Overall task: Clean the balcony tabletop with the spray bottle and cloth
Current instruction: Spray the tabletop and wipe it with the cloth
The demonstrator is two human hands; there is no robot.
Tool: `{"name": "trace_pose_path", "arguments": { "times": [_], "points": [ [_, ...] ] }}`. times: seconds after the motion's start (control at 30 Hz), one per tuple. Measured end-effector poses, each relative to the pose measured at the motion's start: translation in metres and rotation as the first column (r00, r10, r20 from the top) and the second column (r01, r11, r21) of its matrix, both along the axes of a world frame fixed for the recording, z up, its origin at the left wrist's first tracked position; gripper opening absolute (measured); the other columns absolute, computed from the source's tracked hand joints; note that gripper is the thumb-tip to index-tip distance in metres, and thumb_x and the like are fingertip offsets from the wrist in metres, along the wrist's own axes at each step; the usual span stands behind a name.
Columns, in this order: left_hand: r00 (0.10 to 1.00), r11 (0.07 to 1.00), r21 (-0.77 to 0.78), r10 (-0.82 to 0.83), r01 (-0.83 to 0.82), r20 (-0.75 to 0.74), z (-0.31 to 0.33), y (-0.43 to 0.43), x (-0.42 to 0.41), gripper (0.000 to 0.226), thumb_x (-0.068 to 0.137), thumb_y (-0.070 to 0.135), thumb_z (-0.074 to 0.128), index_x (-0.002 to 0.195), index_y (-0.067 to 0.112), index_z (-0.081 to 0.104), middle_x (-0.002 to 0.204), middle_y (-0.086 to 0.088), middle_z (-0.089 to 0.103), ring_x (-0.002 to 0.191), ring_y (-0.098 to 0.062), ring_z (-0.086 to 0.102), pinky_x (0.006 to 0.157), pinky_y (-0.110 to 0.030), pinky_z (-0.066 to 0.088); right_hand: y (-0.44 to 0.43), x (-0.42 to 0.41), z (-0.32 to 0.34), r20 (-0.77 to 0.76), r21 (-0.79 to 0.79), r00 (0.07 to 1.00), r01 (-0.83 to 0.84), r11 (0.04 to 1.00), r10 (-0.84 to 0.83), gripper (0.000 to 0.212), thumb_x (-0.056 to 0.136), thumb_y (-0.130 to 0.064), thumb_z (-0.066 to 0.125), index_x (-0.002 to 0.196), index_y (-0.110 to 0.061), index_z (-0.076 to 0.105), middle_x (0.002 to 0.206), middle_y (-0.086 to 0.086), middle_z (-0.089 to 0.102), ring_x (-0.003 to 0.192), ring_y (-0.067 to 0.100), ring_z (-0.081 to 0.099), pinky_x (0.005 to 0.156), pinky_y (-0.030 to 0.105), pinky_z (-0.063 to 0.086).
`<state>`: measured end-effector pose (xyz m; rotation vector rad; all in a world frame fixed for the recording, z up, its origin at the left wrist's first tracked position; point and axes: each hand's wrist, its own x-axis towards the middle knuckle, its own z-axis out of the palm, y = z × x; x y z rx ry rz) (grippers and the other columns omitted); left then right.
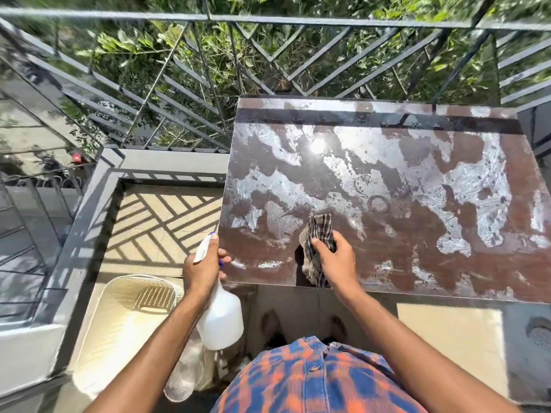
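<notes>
**Wet tabletop, bottle and cloth in hand**

On a sunlit balcony, we look down at a brown tabletop point(417, 263) patched with wet streaks and whitish film, sun glare bright near its far side. Our right hand point(335, 260) is closed around a bunched checked cloth point(320, 231), which rests on the tabletop close to the near edge. Our left hand point(202, 263) is wrapped around the neck of a white spray bottle point(220, 320), held just off the table's near left corner, nozzle up and body hanging below the fist. Beside the table to the left, a cream plastic basket point(119, 323) stands on the floor. Beyond the table, a dark metal railing point(190, 84) fronts green foliage, casting slatted shadows on the tiles.
</notes>
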<state>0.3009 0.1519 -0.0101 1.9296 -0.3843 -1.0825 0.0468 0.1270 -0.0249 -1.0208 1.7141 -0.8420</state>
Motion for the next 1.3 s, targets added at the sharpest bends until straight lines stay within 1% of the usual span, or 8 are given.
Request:
{"name": "trace_pose_path", "arguments": {
  "times": [0.17, 0.33, 0.57, 0.7, 0.87, 0.93, 1.13, 1.3],
  "points": [
    [0.998, 0.998, -0.007, 0.054, -0.055, -0.035, 0.004, 0.001, -0.003, 0.043, 0.095, 0.046, 0.066, 0.071, 0.011, 0.066, 0.057, -0.004, 0.063, 0.039, -0.014, 0.05, 0.037, -0.021, 0.038, -0.001, 0.013, 0.0, -0.004, -0.018, 0.998, -0.063, 0.998, 0.063, 0.005, 0.094, -0.028, 0.066, 0.099, -0.029, 0.067, 0.088, -0.012, 0.074, 0.08, 0.001, 0.068, 0.07, 0.023, 0.048],
    [0.959, 0.976, -0.005, -0.215, 0.218, -0.185, 0.001, -0.003, -0.024, 0.038, 0.094, 0.044, 0.067, 0.079, 0.01, 0.072, 0.074, -0.013, 0.072, 0.064, -0.021, 0.064, 0.04, -0.023, 0.038, -0.003, 0.013, 0.001, -0.003, -0.042, 0.999, -0.036, 0.998, 0.036, 0.006, 0.093, -0.026, 0.067, 0.095, -0.032, 0.067, 0.087, -0.01, 0.074, 0.082, 0.01, 0.069, 0.077, 0.032, 0.054],
    [0.927, 0.952, -0.019, -0.303, 0.306, -0.221, 0.009, -0.02, -0.069, 0.039, 0.092, 0.046, 0.069, 0.071, 0.013, 0.071, 0.061, -0.006, 0.066, 0.055, -0.026, 0.058, 0.044, -0.025, 0.038, -0.006, -0.008, 0.001, -0.032, -0.065, 0.996, 0.086, 0.994, -0.088, 0.007, 0.093, -0.026, 0.068, 0.097, -0.031, 0.068, 0.094, -0.012, 0.074, 0.091, 0.008, 0.069, 0.089, 0.037, 0.056],
    [0.878, 0.919, -0.028, -0.386, 0.394, -0.283, 0.013, -0.033, -0.089, 0.034, 0.089, 0.051, 0.07, 0.074, 0.021, 0.076, 0.069, -0.004, 0.071, 0.067, -0.028, 0.06, 0.049, -0.025, 0.04, -0.007, -0.027, -0.001, -0.04, -0.034, 0.981, 0.189, 0.981, -0.19, 0.041, 0.087, -0.043, 0.068, 0.121, -0.02, 0.067, 0.113, -0.003, 0.073, 0.107, 0.017, 0.068, 0.098, 0.043, 0.053],
    [0.893, 0.935, -0.043, -0.35, 0.353, -0.281, 0.013, -0.042, -0.095, 0.037, 0.091, 0.048, 0.07, 0.07, 0.018, 0.071, 0.067, -0.006, 0.066, 0.056, -0.019, 0.058, 0.045, -0.025, 0.04, -0.017, -0.052, 0.001, -0.12, -0.081, 0.941, 0.31, 0.947, -0.318, 0.014, 0.094, -0.022, 0.065, 0.108, -0.026, 0.067, 0.09, -0.016, 0.07, 0.083, 0.003, 0.066, 0.079, 0.025, 0.053],
    [0.886, 0.932, -0.03, -0.354, 0.362, -0.299, 0.011, -0.046, -0.093, 0.039, 0.094, 0.044, 0.067, 0.073, 0.012, 0.068, 0.07, -0.009, 0.069, 0.058, -0.019, 0.059, 0.042, -0.024, 0.042, -0.027, -0.059, 0.0, -0.176, -0.084, 0.932, 0.306, 0.948, -0.317, 0.024, 0.096, -0.024, 0.062, 0.12, -0.021, 0.065, 0.105, -0.012, 0.068, 0.099, 0.01, 0.064, 0.09, 0.027, 0.05],
    [0.88, 0.935, 0.037, -0.318, 0.353, -0.352, 0.006, -0.058, -0.073, 0.033, 0.095, 0.042, 0.065, 0.082, 0.012, 0.064, 0.076, -0.009, 0.07, 0.066, -0.03, 0.071, 0.045, -0.024, 0.05, -0.065, -0.059, -0.024, -0.503, 0.082, 0.863, 0.003, 0.997, 0.038, 0.059, 0.099, -0.048, 0.045, 0.153, -0.024, 0.036, 0.149, 0.001, 0.046, 0.139, 0.027, 0.038, 0.115, 0.046, 0.032],
    [0.901, 0.954, 0.057, -0.256, 0.293, -0.35, 0.008, -0.066, -0.051, 0.033, 0.094, 0.041, 0.065, 0.075, 0.015, 0.06, 0.072, -0.011, 0.058, 0.076, -0.03, 0.068, 0.057, -0.033, 0.055, -0.07, -0.039, -0.058, -0.776, 0.175, 0.575, -0.197, 0.965, 0.258, 0.062, 0.097, -0.048, 0.049, 0.151, -0.019, 0.04, 0.158, 0.012, 0.034, 0.144, 0.03, 0.03, 0.115, 0.057, 0.029]
  ]
}}
